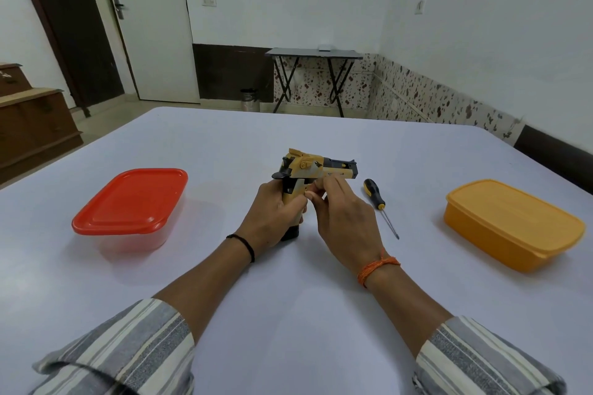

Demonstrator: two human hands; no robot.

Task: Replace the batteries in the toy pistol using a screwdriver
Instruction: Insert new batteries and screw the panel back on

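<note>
A yellow and black toy pistol (316,167) stands upright on its grip at the middle of the white table (288,314), barrel pointing right. My left hand (272,218) is wrapped around the grip and holds it. The fingertips of my right hand (343,215) pinch at the pistol's side near the trigger; what they touch is hidden by the fingers. A screwdriver (380,205) with a black and yellow handle lies flat on the table just right of my right hand, tip toward me.
A clear box with a red lid (131,202) sits at the left. An orange lidded box (513,224) sits at the right. Beyond the table are a folding side table (314,56), a small bin and a door.
</note>
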